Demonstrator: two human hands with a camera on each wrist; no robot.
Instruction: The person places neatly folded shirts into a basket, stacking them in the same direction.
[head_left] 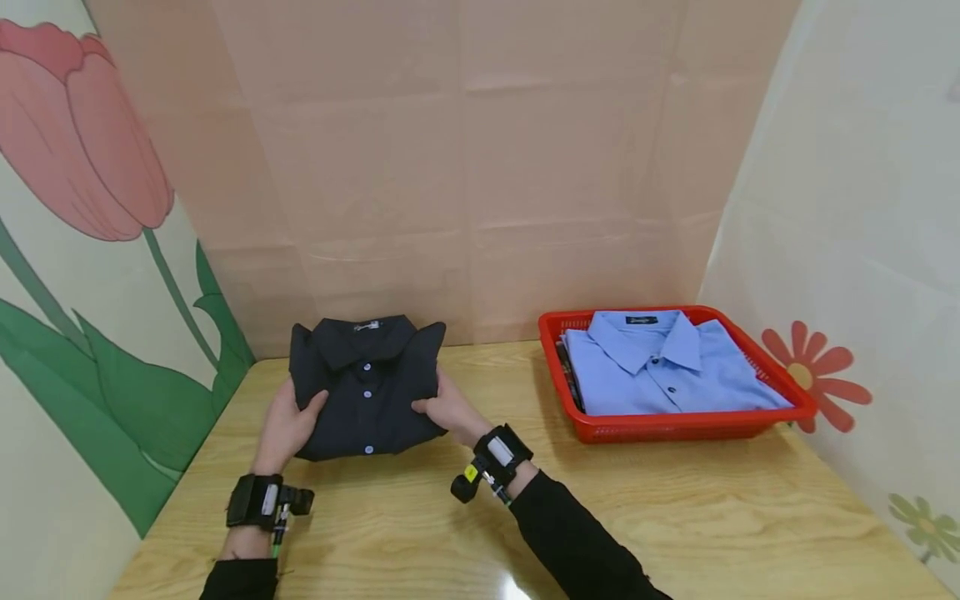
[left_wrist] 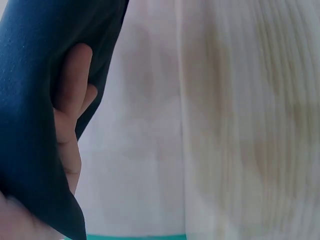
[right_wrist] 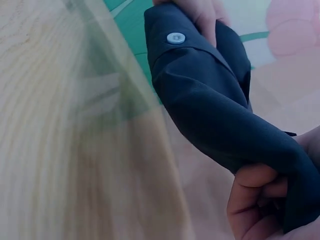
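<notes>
A folded dark navy shirt (head_left: 367, 392) with pale buttons is held up between both hands at the back left of the table, collar at the top. My left hand (head_left: 288, 425) grips its left side, thumb in front and fingers behind. On the opposite side, my right hand (head_left: 450, 408) holds the edge the same way. In the left wrist view, fingers (left_wrist: 70, 115) curl behind the dark cloth. The right wrist view shows the shirt (right_wrist: 215, 110) sagging between the two hands, its lower edge above the wooden table (right_wrist: 75, 150).
A red plastic basket (head_left: 690, 427) stands at the right on the table (head_left: 630, 500). In it lies a folded light blue shirt (head_left: 645, 375), with dark patterned cloth showing under its left edge. A brown paper-like sheet (head_left: 465, 167) hangs behind, and flower-printed sheets flank both sides.
</notes>
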